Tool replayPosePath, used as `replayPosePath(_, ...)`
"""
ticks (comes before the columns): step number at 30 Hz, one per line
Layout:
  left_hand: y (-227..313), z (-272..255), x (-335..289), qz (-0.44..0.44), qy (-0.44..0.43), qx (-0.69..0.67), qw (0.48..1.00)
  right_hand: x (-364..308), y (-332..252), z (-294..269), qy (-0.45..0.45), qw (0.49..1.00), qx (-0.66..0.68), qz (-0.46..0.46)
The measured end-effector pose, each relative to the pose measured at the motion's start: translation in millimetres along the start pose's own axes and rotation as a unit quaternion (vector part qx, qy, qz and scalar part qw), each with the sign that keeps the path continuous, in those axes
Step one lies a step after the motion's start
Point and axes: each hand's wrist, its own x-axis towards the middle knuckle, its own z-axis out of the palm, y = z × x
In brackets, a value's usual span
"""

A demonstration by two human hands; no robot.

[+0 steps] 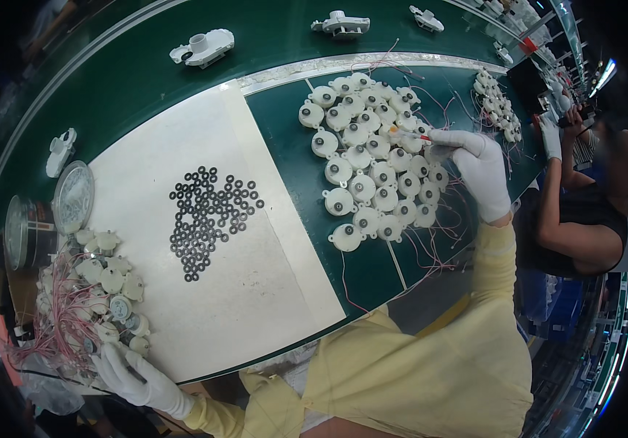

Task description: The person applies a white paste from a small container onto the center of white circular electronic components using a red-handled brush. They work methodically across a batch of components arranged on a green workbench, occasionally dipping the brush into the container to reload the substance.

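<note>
My right hand (478,168), in a white glove, pinches a slim brush (410,134) with a red part and a pale yellowish tip. The tip hovers over or touches a group of round white motors (383,174), each with a black ring or hub in its middle; contact cannot be made out. At the lower left my gloved left hand (139,378) has its fingers stretched apart. It lies at the near edge of a heap of similar white motors (112,281) with pink wires, and no held object shows in it.
Many small black rings (212,215) lie on a white sheet (277,274) between the two groups. Jars (29,232) stand at the left. White plastic housings (203,48) sit on the green belt (270,33) beyond. A co-worker (584,212) works at the right, beside more motors (498,106).
</note>
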Motion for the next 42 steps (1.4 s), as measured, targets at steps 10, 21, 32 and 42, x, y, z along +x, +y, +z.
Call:
replayPosePath(10, -0.1, -1.0, -0.7, 0.004, -0.002, 0.005, 1.0, -15.1, 2.0, -13.3, 0.02, 0.999, 0.013, 0.021)
replayPosePath(21, 0.1, 0.4, -0.5, 0.005, 0.009, 0.003, 1.0, -18.2, 9.8, -17.7, 0.036, 0.998, -0.009, 0.043)
replayPosePath(32, 0.7, 2.0, -1.1, 0.007, 0.012, 0.005, 1.0, -25.0, 23.2, -16.8, 0.042, 0.997, 0.016, 0.062)
replayPosePath(42, 0.2, 2.5, -1.0, -0.001, 0.015, 0.004, 1.0, -24.3, 20.0, -19.9, 0.07, 0.996, 0.021, 0.05)
